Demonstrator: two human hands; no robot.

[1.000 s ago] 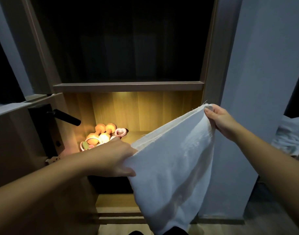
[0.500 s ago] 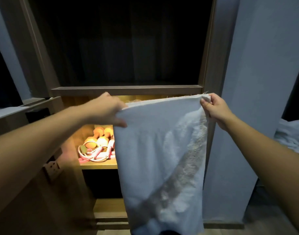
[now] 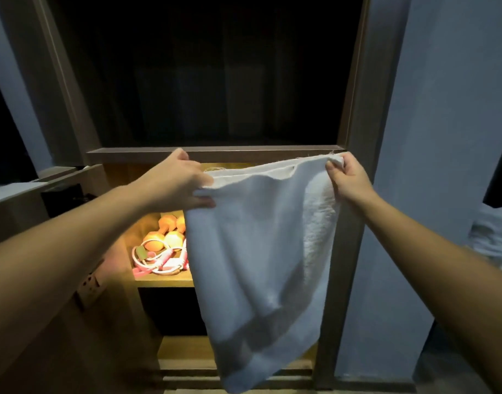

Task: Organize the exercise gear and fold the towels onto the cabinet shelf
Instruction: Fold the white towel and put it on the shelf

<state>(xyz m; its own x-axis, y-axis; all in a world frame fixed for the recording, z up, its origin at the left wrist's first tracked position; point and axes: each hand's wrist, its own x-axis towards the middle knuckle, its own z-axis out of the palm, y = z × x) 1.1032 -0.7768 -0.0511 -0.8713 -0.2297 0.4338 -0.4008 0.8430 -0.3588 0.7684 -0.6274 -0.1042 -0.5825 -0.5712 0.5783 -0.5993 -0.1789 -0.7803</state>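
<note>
We've got the white towel (image 3: 258, 251) pinched at both top corners, L hand (image 3: 175, 183) + R hand (image 3: 348, 177) each gripping the hem, so it hangs flat in front of the lit shelf (image 3: 164, 282) w/ dumbbells (image 3: 170, 237), prob to square it for folding.
</note>
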